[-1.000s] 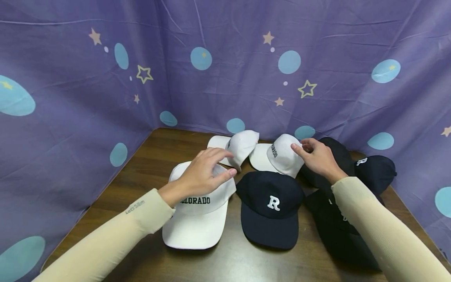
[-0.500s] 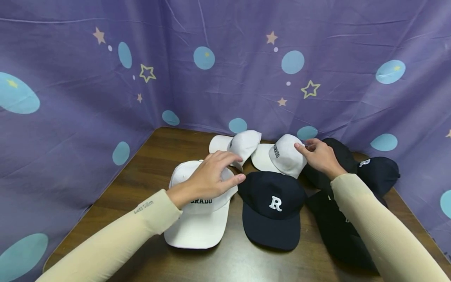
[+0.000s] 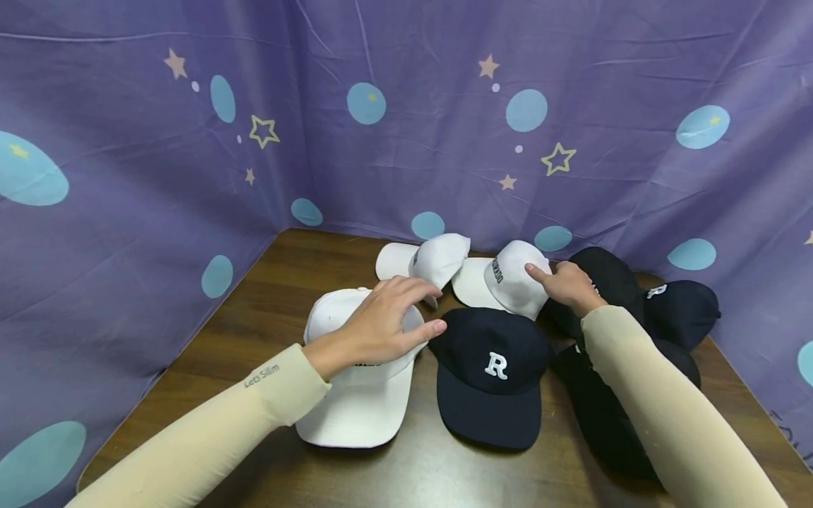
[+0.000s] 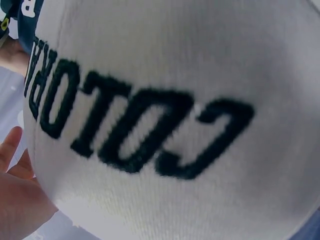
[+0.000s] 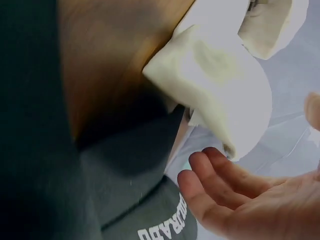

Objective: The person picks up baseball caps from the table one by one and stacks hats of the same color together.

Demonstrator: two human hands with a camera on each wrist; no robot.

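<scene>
Head view: how do the hands lie?

— The left hand (image 3: 384,324), thumb and fingers parted and unclenched, overlies the front white cap (image 3: 356,413). The right hand (image 3: 567,285), likewise ungrasping, has its fingers just beside the rear right white cap (image 3: 516,282); contact cannot be told.

— And around them?

— A rear left white cap (image 3: 440,262) makes three white; at least four dark caps (image 3: 489,416) show, some partly behind the right sleeve (image 3: 660,395). Wooden table (image 3: 244,310); purple curtain (image 3: 413,162) behind.
</scene>
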